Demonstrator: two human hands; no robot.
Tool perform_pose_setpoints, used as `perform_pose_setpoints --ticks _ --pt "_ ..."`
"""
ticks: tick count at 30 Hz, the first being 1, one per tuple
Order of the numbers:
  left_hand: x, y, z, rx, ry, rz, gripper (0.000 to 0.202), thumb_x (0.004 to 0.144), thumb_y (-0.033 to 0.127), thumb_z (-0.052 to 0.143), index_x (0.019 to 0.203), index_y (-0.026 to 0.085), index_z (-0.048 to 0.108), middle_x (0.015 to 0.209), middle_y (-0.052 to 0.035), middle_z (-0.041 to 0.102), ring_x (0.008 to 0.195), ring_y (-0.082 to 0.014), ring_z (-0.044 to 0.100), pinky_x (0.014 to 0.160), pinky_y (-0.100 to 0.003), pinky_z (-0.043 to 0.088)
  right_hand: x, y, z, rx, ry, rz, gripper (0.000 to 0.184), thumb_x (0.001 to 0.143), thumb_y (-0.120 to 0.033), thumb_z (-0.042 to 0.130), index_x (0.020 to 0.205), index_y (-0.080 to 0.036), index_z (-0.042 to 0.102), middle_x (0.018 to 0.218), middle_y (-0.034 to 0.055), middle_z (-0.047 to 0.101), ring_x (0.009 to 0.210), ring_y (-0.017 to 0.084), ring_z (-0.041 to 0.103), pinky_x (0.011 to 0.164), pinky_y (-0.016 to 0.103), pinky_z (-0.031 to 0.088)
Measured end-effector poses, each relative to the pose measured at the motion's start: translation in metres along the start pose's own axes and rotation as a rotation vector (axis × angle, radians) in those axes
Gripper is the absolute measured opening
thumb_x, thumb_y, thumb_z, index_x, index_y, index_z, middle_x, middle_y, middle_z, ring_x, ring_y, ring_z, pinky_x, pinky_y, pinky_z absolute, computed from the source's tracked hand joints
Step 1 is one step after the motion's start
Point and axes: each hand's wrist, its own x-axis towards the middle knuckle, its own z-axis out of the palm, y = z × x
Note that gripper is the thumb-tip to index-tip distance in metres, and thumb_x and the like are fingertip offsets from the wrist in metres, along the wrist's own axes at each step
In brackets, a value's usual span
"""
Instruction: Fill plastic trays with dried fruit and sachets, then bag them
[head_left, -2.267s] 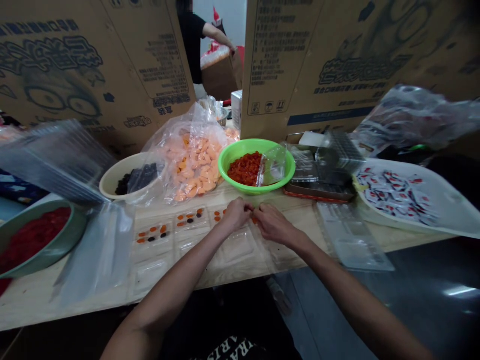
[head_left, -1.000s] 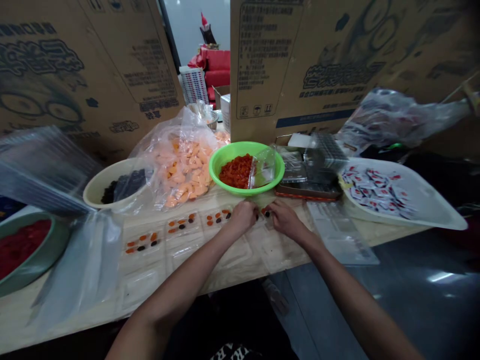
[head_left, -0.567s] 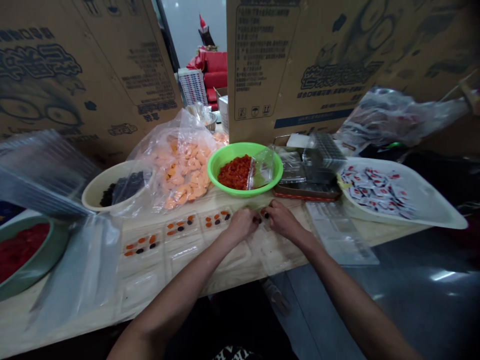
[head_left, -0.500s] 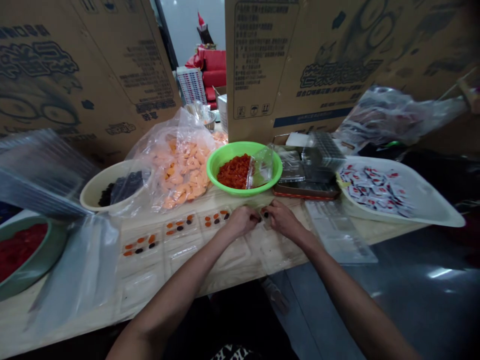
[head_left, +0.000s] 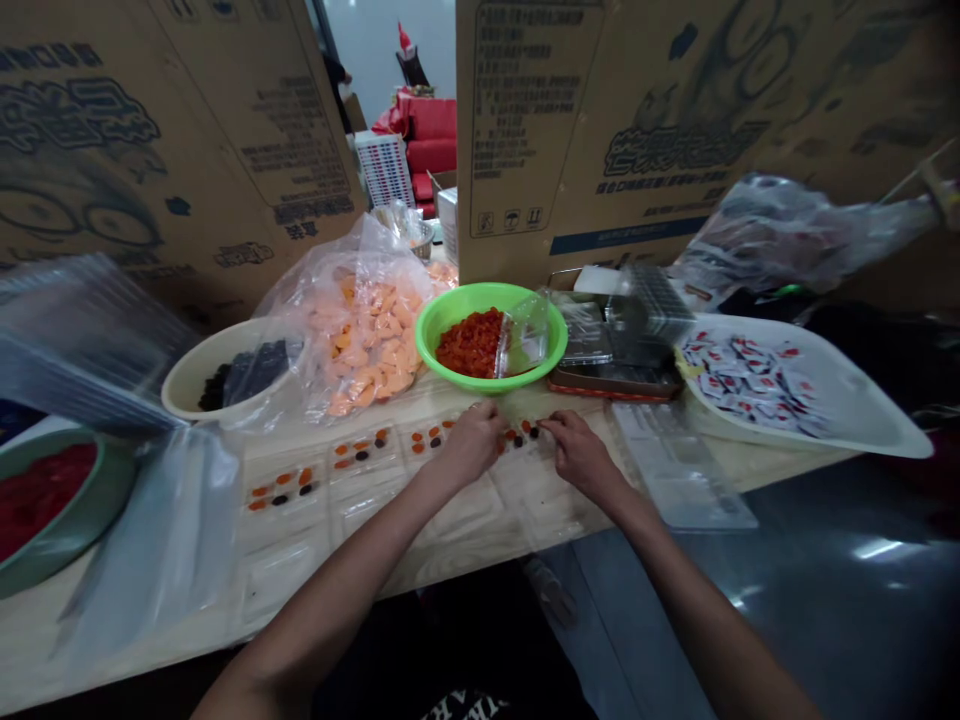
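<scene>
My left hand (head_left: 478,440) is closed at the left edge of the rightmost clear plastic tray (head_left: 523,434); its curled fingers hide whatever they hold. On the tray's right side, my right hand (head_left: 583,452) has thumb and fingers pinched together near the edge, and what is between them cannot be made out. Small orange-red and dark pieces lie in this tray. To the left, a row of similar trays (head_left: 361,452) holds orange and dark pieces, partly hidden by my left hand. Behind my hands stands a green bowl (head_left: 491,384) of red-orange pieces with a clear container in it.
A bag of orange pieces (head_left: 375,345) and a cream bowl of dark pieces (head_left: 176,400) stand back left. A green bowl (head_left: 112,500) and plastic sleeves (head_left: 161,540) are left. Small packets fill part of a white scoop-shaped tray (head_left: 862,405) at right. Cardboard boxes (head_left: 540,150) stand behind.
My hands have moved apart from over the rightmost tray to its two sides. Its orange-red and dark pieces now show between them.
</scene>
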Motion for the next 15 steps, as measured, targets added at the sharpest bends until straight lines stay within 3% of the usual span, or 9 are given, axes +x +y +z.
perform_pose_setpoints --ticks 3,9,12,15 --pt "-0.005 0.001 -0.001 0.148 -0.072 0.117 0.030 0.094 0.014 0.045 0.106 0.019 0.072 0.102 -0.0102 0.059 0.095 -0.0245 0.058 0.083 -0.038 0.049 0.005 -0.004 0.003 -0.084 -0.072 -0.032 0.057 0.073 0.004 0.044 0.120 -0.017 0.068 0.122 0.0154 0.055 0.115 0.024 0.053 0.102 0.037 0.047" --pt "-0.005 0.008 0.008 0.227 -0.127 0.090 0.032 0.098 0.017 0.039 0.118 0.018 0.064 0.108 -0.0116 0.058 0.100 -0.0261 0.057 0.084 -0.039 0.048 0.005 -0.015 0.010 -0.198 -0.122 0.060 0.056 0.079 0.002 0.042 0.129 -0.012 0.063 0.119 0.0190 0.054 0.109 0.026 0.054 0.097 0.037 0.048" --pt "-0.010 0.005 0.007 0.144 -0.087 0.066 0.043 0.092 0.008 0.043 0.133 0.014 0.055 0.116 -0.0133 0.060 0.104 -0.0253 0.057 0.089 -0.038 0.048 0.002 -0.013 0.008 -0.163 -0.098 0.062 0.052 0.080 0.001 0.042 0.125 -0.012 0.064 0.118 0.0181 0.056 0.108 0.025 0.055 0.097 0.037 0.048" --pt "-0.028 -0.014 -0.002 -0.023 0.045 -0.074 0.055 0.082 -0.001 0.045 0.133 0.014 0.056 0.119 -0.0123 0.063 0.106 -0.0226 0.059 0.091 -0.034 0.049 -0.002 -0.003 0.006 -0.112 -0.011 0.047 0.049 0.082 -0.002 0.041 0.123 -0.011 0.064 0.118 0.0179 0.058 0.111 0.026 0.056 0.100 0.039 0.049"
